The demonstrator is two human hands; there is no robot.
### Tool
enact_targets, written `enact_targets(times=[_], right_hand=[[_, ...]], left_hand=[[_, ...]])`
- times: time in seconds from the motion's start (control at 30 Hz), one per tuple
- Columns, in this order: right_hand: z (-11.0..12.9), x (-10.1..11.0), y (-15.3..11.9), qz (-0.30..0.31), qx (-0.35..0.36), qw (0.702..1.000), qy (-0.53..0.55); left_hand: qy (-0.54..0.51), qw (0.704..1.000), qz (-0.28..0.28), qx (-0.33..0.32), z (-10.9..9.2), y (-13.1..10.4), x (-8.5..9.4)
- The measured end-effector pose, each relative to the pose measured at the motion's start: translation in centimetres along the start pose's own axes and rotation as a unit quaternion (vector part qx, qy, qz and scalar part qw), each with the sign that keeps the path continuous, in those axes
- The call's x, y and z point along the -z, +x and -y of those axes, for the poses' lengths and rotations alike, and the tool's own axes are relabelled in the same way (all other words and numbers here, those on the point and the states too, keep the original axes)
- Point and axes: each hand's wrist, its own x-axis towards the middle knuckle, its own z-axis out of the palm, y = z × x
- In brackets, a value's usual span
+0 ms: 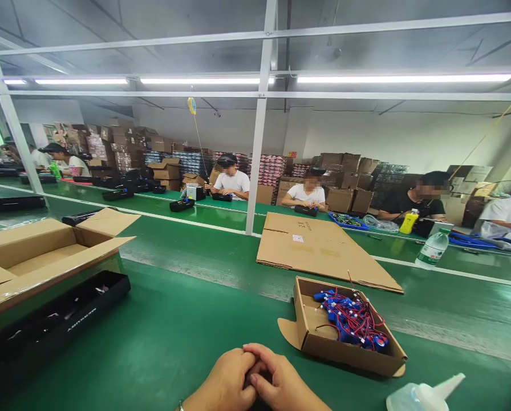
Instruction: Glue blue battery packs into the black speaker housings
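Left hand [225, 381] and right hand [281, 383] lay clasped together, grasping nothing, idle on the green table [161, 342] near the small carton [345, 348] of blue wired parts [349, 319]

One view only, from the head of a person at the near edge of the green table [182, 337], and it is tilted up more than down: ceiling frame and strip lights fill the top half. The lens faces straight across the table. Closest to it, at the bottom edge just this side of the small cardboard box [324, 342], sit the person's own hands, cut off by the frame. Beyond that box lies the flattened carton [319, 245], mid-distance. Farther behind it, small and distant, co-workers sit facing this way against stacked cartons. Wide-angle bending shows at both sides.
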Motion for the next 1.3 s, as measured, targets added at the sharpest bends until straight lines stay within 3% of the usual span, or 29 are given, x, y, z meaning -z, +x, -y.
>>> enact_targets(times=[0.47,1.3], right_hand=[[1.3,0.1,0.0,0.003,-0.008,1.0,0.006],[1.3,0.2,-0.1,-0.004,-0.008,1.0,-0.007]], left_hand=[[0.005,1.0,0.005,0.014,0.0,0.0,0.1],[-0.009,1.0,0.003,0.013,0.0,-0.1,0.0]])
